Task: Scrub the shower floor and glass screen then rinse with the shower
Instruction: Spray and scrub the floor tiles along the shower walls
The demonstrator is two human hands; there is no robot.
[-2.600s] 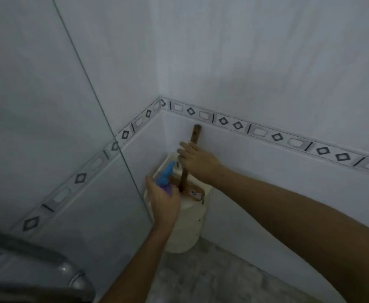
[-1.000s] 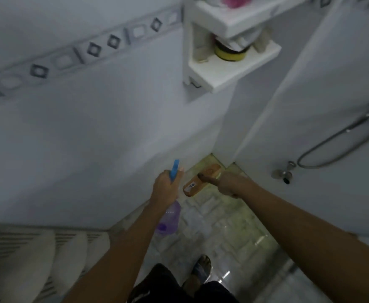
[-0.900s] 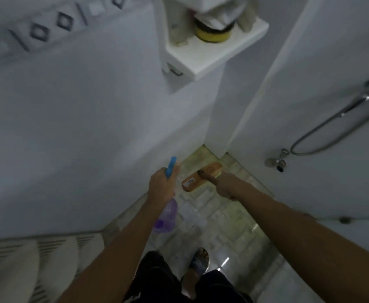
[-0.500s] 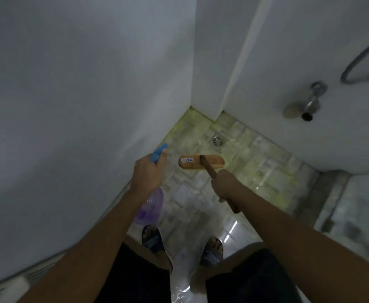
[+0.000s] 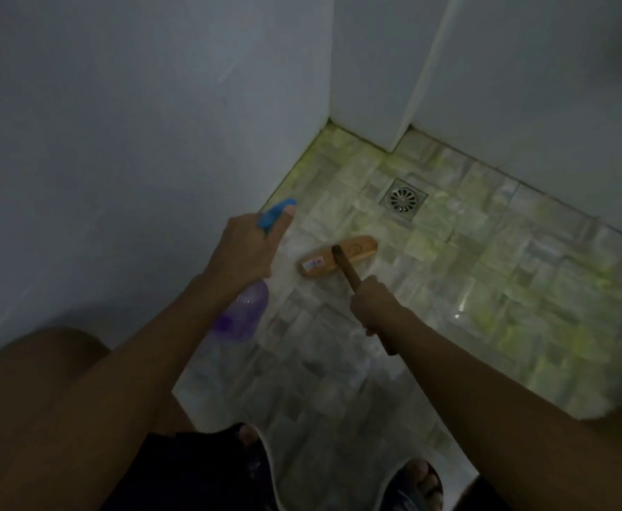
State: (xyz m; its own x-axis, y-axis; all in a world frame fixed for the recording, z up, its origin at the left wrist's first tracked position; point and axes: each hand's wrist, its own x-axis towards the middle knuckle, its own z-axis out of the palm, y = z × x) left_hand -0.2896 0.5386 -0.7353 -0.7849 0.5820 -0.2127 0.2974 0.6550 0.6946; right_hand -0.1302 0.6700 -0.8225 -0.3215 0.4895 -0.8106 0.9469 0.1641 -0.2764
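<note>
Shower floor (image 5: 505,289) of small pale green-white stone mosaic tiles, filling the centre and right of the frame, wet and glossy in patches. A long-handled wooden scrubbing brush (image 5: 339,255) sits at centre frame with its oblong head flat-side up and a small sticker at its left end; whether the bristles touch the tiles cannot be told. The square metal floor drain (image 5: 403,199) lies just beyond the head, toward the upper right, apart from it.

Edges: a plain white wall (image 5: 136,142) bounds the floor along the left. A white projecting corner column (image 5: 372,68) closes the top centre, and a second white wall (image 5: 542,105) runs down the upper right. Open tile extends from the brush head to the right and toward the lower centre, while the left wall stands near the head's left end.

Grip: the right hand (image 5: 374,306) is curled in a full fist around the dark handle, low on the shaft, with the handle's end showing below the fist. The left hand (image 5: 245,252) is wrapped around the neck of a translucent purple spray bottle with a blue trigger head (image 5: 245,315), held above the floor beside the left wall, nozzle pointing up-frame.

Two feet in dark open sandals (image 5: 418,485) stand on the tiles at the bottom edge.
</note>
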